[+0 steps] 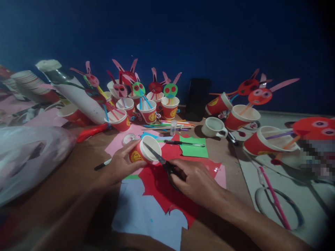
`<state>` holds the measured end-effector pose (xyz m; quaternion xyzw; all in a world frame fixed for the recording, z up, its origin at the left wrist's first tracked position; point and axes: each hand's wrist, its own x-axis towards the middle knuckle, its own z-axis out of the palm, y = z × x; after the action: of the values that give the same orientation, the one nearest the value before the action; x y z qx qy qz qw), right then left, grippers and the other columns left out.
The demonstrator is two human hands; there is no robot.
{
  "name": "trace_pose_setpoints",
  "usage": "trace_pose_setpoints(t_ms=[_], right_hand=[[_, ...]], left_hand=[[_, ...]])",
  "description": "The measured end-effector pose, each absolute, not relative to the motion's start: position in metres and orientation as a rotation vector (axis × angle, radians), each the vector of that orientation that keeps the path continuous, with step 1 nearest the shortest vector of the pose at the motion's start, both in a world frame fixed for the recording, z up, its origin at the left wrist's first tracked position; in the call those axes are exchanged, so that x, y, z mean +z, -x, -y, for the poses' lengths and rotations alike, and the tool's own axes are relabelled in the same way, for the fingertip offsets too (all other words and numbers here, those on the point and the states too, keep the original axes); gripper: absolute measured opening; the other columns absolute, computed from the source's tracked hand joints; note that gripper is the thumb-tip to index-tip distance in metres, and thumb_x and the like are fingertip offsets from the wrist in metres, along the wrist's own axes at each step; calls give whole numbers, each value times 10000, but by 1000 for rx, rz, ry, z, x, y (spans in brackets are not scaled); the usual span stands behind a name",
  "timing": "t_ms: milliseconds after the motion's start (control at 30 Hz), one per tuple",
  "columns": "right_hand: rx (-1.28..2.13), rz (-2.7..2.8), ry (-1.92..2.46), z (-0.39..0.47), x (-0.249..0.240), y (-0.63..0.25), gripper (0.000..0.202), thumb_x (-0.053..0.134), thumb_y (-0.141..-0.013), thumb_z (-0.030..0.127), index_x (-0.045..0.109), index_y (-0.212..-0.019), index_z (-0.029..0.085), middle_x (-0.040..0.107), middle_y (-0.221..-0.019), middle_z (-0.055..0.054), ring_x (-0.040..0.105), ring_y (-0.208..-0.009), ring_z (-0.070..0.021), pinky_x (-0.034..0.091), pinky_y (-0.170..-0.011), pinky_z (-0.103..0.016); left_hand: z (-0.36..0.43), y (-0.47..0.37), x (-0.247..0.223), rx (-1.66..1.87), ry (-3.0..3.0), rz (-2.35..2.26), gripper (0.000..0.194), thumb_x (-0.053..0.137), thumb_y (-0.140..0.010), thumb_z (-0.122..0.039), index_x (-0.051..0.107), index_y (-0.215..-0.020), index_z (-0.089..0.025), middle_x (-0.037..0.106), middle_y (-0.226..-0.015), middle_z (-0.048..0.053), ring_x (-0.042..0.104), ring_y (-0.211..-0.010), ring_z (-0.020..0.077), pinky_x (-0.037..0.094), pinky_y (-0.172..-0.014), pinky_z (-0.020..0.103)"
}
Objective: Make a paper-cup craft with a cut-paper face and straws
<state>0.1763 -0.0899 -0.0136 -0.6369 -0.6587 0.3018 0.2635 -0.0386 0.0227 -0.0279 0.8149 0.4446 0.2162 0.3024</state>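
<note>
My left hand [119,165] holds a red paper cup [142,150] tipped on its side, its white mouth facing right. My right hand [195,179] grips black-handled scissors [161,159], whose blades point up-left and reach across the cup's rim. Both hands hover over cut red paper [162,188] lying on a pale blue sheet [141,216], with pink paper [117,143] and green paper [193,146] beyond.
Several red cups holding paper animal faces on sticks [170,101] stand at the back and right. A white mug [213,127], a pen [184,143], coloured sticks [167,124], a tape roll [128,138], a marker [103,164], stacked cups [31,83] and a plastic bag [28,157] surround the work area.
</note>
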Motion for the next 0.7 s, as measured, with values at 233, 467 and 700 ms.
trace_pose_setpoints(t_ms=[233, 467, 700], right_hand=[[747, 1843, 1743, 91, -14, -175, 275, 512, -770, 160, 647, -1008, 183, 680, -786, -50, 595, -657, -162, 383, -574, -246], [1757, 782, 1294, 78, -12, -180, 187, 645, -676, 287, 630, -784, 136, 549, -537, 44, 417, -404, -42, 308, -391, -158], [1507, 1108, 1510, 82, -14, -179, 179, 574, -725, 234, 646, -876, 168, 572, -571, 36, 447, -441, -60, 327, -434, -177]], left_hand=[[-21, 39, -28, 587, -2208, -1212, 692, 694, -655, -457, 509, -1262, -181, 576, -1238, 89, 524, -1135, 305, 409, -985, 410], [-21, 41, -29, 617, -2163, -1217, 693, 704, -646, -458, 515, -1259, -195, 567, -1254, 68, 487, -1183, 301, 394, -1003, 373], [-22, 41, -31, 607, -2204, -1228, 706, 702, -644, -476, 517, -1257, -177, 568, -1253, 87, 512, -1157, 301, 411, -986, 366]])
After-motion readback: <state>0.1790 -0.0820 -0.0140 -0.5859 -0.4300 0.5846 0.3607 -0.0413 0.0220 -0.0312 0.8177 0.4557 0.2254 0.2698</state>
